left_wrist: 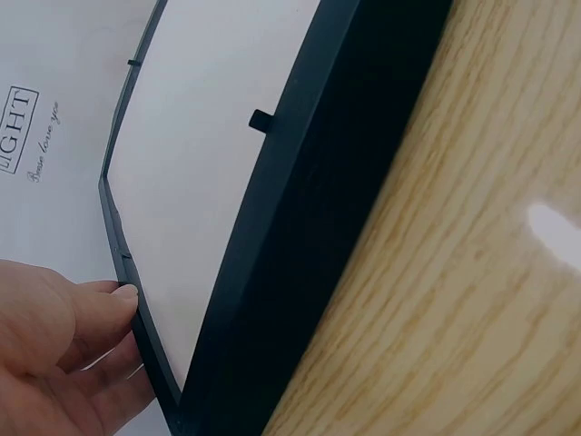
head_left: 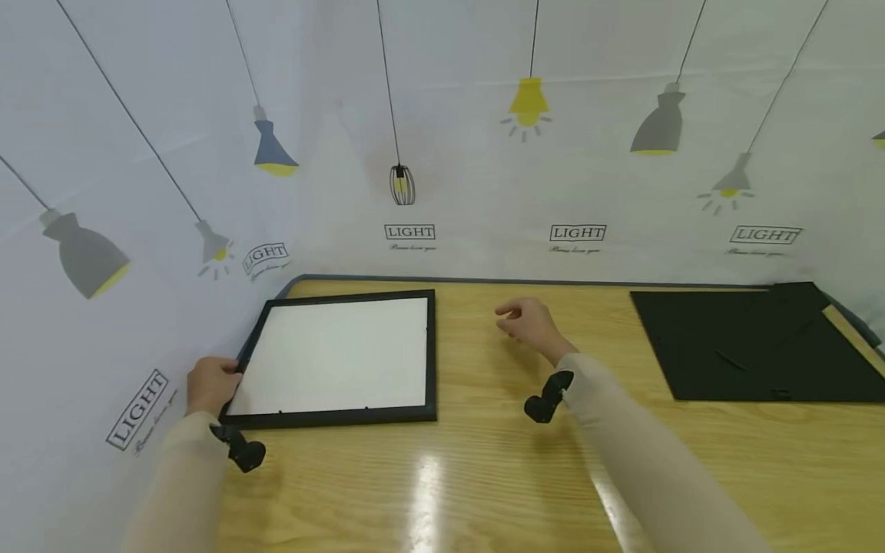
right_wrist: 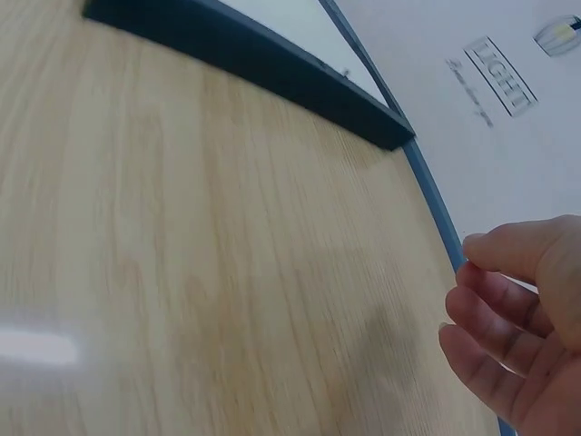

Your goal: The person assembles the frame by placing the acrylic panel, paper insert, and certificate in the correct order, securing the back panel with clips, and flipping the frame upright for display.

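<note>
A black picture frame [head_left: 435, 361] lies back side up at the left of the table, with a white sheet [head_left: 339, 353] inside its rim. Small dark tabs stick out from the rim over the sheet. At the frame's left side, my left hand [head_left: 210, 384] pinches the rim, thumb on top and fingers against the outer side, as the left wrist view shows. My right hand [head_left: 531, 324] hovers over the table to the right of the frame, apart from it. Its fingers are loosely bent, and nothing is between them in the right wrist view [right_wrist: 517, 318].
A black backing board [head_left: 747, 346] with a stand flap lies at the right of the wooden table [head_left: 498, 476]. A light brown strip [head_left: 853, 338] shows along its right side. White wall covering [head_left: 470, 153] with printed lamps rises behind and at the left.
</note>
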Demonstrator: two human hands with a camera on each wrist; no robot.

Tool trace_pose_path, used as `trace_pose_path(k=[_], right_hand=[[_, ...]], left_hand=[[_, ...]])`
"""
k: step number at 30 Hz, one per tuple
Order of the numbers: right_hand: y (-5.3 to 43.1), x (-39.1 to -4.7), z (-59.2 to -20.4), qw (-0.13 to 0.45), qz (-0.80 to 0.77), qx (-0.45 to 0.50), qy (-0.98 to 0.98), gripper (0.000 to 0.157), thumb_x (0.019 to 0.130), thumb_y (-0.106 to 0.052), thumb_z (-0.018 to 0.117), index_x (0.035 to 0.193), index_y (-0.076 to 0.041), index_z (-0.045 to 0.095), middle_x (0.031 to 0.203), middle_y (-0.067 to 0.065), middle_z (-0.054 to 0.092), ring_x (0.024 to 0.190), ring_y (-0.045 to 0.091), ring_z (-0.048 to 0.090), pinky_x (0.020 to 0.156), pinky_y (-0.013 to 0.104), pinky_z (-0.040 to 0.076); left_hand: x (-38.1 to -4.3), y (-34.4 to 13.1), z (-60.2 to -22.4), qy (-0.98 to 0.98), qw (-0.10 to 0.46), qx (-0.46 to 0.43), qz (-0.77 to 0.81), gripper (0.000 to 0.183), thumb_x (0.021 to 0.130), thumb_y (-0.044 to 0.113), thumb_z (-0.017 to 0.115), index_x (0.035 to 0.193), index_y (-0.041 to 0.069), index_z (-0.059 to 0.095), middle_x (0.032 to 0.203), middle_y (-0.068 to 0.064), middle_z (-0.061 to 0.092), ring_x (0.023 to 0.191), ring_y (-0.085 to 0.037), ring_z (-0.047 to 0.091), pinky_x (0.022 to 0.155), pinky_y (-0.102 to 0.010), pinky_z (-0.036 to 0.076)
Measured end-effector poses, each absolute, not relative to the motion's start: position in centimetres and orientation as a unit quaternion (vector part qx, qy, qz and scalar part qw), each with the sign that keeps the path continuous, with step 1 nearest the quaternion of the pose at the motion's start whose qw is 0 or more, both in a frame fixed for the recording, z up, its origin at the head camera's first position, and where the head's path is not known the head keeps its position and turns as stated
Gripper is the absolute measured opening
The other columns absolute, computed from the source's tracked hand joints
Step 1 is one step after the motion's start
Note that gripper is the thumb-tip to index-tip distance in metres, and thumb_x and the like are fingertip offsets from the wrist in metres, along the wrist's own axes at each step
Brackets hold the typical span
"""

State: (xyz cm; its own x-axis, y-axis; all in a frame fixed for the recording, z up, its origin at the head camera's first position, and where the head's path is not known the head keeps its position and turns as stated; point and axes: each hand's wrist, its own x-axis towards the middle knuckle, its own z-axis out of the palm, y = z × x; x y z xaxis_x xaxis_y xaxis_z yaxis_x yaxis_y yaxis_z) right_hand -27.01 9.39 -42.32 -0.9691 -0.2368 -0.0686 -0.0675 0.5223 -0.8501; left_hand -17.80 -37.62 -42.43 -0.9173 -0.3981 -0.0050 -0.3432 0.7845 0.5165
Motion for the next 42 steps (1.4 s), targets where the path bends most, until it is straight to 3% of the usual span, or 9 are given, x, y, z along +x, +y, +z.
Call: trace_pose_path(k=[10,30,37,42], right_hand=[[15.5,-26.5,-42.4,0.073,-0.472,-0.063,0.876,0.031,0.090,-0.007,0.055,0.118,0.007,0.056,0.094,0.027,0.061,0.079,0.038,0.059,0.065,0.043,0.052],[27.0,-24.0,-42.8,0.012,-0.451,0.025,0.892,0.034,0.091,-0.009,0.056,0.119,0.009,0.054,0.096,0.024,0.061,0.080,0.034,0.060,0.065,0.038,0.053],[30.7,-22.8,-43.2,-0.005,-0.431,0.043,0.901,0.035,0.091,-0.011,0.057,0.119,0.009,0.054,0.098,0.024,0.061,0.074,0.025,0.060,0.062,0.032,0.054],[33.0,-21.9,-42.9,-0.012,-0.424,0.051,0.904,0.037,0.091,-0.013,0.057,0.119,0.010,0.054,0.099,0.026,0.060,0.077,0.028,0.061,0.063,0.034,0.054]], left_hand=[[-17.7,-37.2,-42.3,-0.939,0.055,0.208,-0.267,0.027,0.084,-0.008,0.054,0.108,-0.020,0.054,0.110,-0.035,0.054,0.102,-0.048,0.050,0.084,-0.053,0.043],[-17.5,-37.5,-42.1,-0.944,0.034,0.194,-0.263,0.028,0.084,-0.006,0.054,0.108,-0.021,0.053,0.111,-0.036,0.052,0.103,-0.050,0.047,0.084,-0.055,0.041],[-17.7,-37.8,-42.1,-0.946,0.025,0.194,-0.259,0.029,0.084,-0.005,0.054,0.109,-0.021,0.052,0.113,-0.036,0.051,0.105,-0.051,0.045,0.085,-0.056,0.040],[-17.9,-37.8,-42.4,-0.941,0.009,0.209,-0.268,0.031,0.085,-0.005,0.054,0.112,-0.020,0.051,0.116,-0.037,0.048,0.108,-0.051,0.043,0.088,-0.056,0.039]])
